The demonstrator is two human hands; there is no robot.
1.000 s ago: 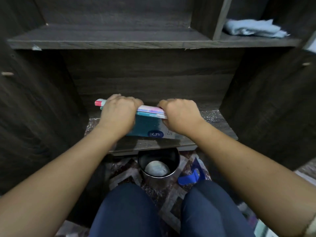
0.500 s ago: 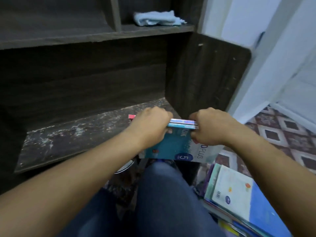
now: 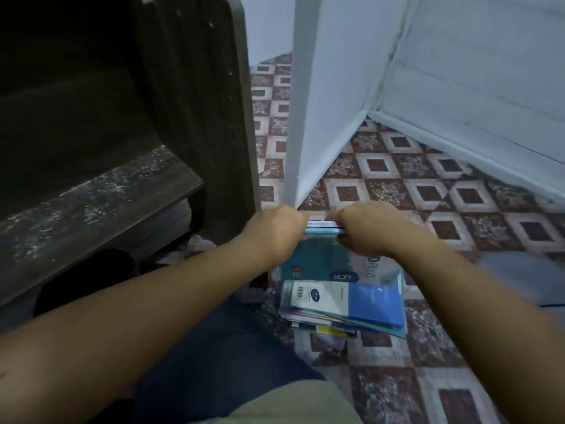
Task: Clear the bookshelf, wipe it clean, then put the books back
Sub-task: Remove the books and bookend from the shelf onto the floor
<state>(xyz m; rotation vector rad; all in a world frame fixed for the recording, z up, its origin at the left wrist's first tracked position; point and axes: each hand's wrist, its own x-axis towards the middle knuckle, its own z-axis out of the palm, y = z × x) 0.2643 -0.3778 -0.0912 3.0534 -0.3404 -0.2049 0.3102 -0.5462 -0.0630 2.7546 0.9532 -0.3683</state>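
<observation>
Left hand (image 3: 275, 231) and right hand (image 3: 365, 231) both grip the held books (image 3: 318, 258), fingers curled over the top edge, knuckles toward the camera, one hand at each top corner. A short strip of the top edges shows between the hands. The held books are a thin bundle standing upright. The teal front cover faces the camera, with an upside-down "5" in a dark circle and "PLUS" on a white part at the right.

The bundle is off the bookshelf (image 3: 195, 117), just right of its side panel, above the far edge of the floor pile (image 3: 345, 304). Cannot tell if its lower edge touches the pile. The floor pile is several flat books, a blue and white cover on top, lying on the patterned tile floor (image 3: 428, 179) near the shelf's front right corner.

The shelf board (image 3: 91, 203) is dark wood, dusty and speckled white, with no books on the part in view. A pale wall (image 3: 336, 87) corner stands behind the hands. A knee (image 3: 214, 347) in dark blue trousers is at the bottom centre. A blurred bluish shape sits at the right edge, unidentifiable.
</observation>
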